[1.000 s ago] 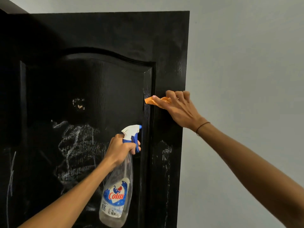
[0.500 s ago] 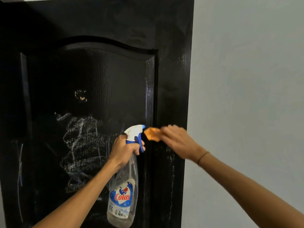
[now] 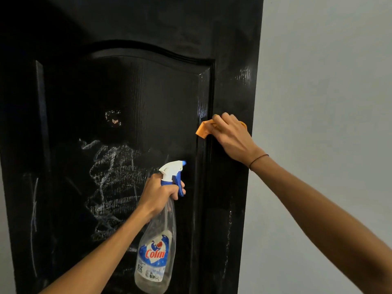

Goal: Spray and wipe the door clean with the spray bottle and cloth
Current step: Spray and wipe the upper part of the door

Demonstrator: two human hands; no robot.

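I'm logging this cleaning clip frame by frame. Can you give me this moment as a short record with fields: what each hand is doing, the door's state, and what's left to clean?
left hand: grips the spray bottle by its neck, a finger at the blue trigger
right hand: presses the orange cloth against the door
door: black, with a raised panel, glossy near the cloth
marks: white scribbles on the panel's lower part, not yet wiped
wall: pale, right of the door

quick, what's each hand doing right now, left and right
Left hand: closed around the neck of the spray bottle, fingers at the trigger.
Right hand: holding the orange cloth, pressing it against the black door.
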